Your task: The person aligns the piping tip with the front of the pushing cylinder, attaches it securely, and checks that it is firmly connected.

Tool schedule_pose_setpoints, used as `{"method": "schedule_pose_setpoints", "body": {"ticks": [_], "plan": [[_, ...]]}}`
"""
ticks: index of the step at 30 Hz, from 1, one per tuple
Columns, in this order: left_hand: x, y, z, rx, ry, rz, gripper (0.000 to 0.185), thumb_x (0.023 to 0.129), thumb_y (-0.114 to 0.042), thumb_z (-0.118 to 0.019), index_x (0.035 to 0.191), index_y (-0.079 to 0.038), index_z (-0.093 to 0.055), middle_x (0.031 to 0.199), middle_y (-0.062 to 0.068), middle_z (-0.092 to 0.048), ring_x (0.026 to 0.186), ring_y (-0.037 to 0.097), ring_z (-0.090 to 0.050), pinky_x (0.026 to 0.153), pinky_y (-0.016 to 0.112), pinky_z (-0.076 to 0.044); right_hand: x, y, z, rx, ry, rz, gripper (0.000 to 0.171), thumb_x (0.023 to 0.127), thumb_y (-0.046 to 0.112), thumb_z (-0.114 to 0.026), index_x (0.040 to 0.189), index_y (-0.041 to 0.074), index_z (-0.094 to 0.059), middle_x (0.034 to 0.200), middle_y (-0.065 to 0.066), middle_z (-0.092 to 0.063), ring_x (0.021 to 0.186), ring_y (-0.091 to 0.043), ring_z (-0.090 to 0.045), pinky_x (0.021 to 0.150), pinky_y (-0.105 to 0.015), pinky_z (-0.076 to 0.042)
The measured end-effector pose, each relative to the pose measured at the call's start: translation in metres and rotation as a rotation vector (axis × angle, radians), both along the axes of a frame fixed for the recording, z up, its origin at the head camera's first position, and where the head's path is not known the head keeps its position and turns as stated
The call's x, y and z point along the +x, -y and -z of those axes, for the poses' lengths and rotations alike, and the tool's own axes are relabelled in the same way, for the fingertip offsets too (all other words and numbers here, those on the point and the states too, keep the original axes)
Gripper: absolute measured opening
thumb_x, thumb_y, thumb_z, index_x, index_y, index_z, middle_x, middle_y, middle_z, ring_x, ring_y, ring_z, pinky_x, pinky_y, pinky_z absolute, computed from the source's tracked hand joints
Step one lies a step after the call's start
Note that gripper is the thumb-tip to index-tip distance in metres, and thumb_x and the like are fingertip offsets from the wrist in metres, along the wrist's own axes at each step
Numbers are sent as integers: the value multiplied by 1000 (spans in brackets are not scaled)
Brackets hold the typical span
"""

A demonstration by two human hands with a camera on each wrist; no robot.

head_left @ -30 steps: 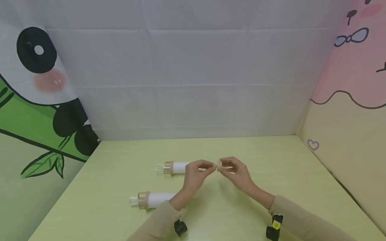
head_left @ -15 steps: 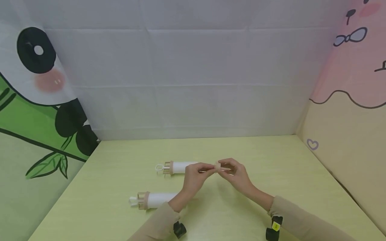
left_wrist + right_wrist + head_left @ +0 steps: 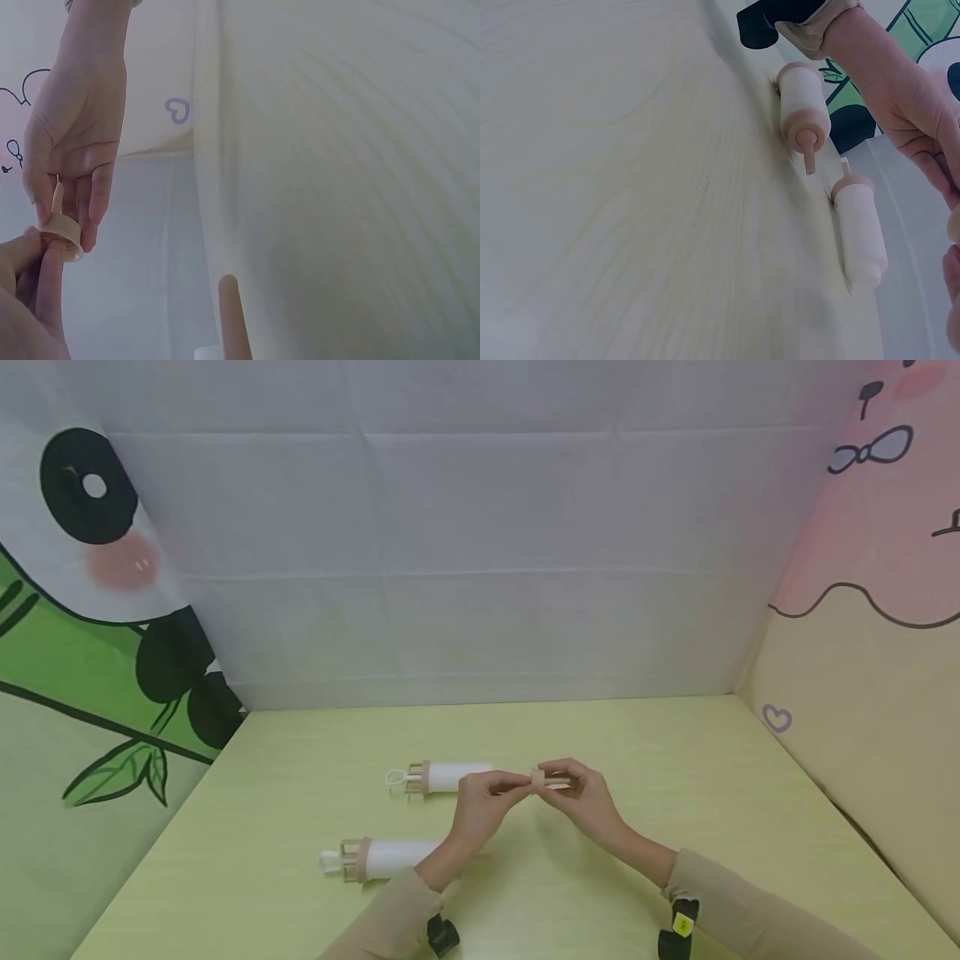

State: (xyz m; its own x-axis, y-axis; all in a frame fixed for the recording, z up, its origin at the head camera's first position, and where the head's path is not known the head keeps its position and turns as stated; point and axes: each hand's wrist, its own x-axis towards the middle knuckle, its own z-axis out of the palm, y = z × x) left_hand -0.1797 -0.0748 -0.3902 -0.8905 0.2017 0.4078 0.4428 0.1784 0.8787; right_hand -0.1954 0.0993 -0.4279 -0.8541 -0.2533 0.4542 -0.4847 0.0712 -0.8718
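Observation:
My two hands meet over the table around a small beige nozzle cap (image 3: 537, 779) with a pointed spout. My left hand (image 3: 483, 803) pinches the cap's wide side between thumb and fingertips. My right hand (image 3: 588, 797) holds it from the spout side; in the left wrist view the spout (image 3: 58, 196) points up toward that palm. Behind the left hand lies a white tube (image 3: 453, 777) with a beige collar and a ring handle; its right end is white in the right wrist view. A second white tube (image 3: 397, 858), partly behind the left forearm, has a beige nozzle (image 3: 808, 150).
Both tubes lie on their sides on the pale yellow table (image 3: 637, 893), handles toward the left. A white cloth backdrop (image 3: 480, 568) stands behind, and printed panels close both sides. Black wrist cameras (image 3: 442, 935) sit low under the sleeves.
Both hands have shifted slightly left and down with the cap. The right fingers have changed their hold, and the spout now shows more plainly between them. Both tubes lie where they were.

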Motion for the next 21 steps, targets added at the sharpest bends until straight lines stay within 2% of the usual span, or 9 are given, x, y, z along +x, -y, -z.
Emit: {"method": "schedule_pose_setpoints", "body": {"ticks": [4,8,16,21], "plan": [[-3,2,5,26,20,20,12,77,-3,-70,85,6,-70,82,16,-69,73,26,-67,64,19,-51,-1,2,2,-8,-7,-9,25,82,-2,-63,106,-8,-58,105,-25,-57,94,-15,-60,75,-28,-53],[-4,3,8,66,55,44,12,77,-2,-69,86,7,-69,83,18,-68,74,26,-67,66,20,-52,0,3,1,-10,30,-2,24,83,-2,-62,106,-7,-59,105,-23,-58,93,-15,-61,76,-27,-53],[-5,5,13,109,126,56,13,78,-2,-69,87,7,-69,85,18,-68,74,16,-65,67,20,-52,11,10,-15,17,74,11,23,84,-5,-59,105,-11,-57,105,-26,-57,90,-17,-61,74,-26,-53],[-5,8,16,124,133,66,12,78,-1,-68,87,7,-69,86,19,-68,74,14,-65,67,20,-52,7,10,-7,20,80,18,23,83,-3,-61,106,-9,-58,105,-24,-58,91,-19,-61,74,-26,-53]]}}
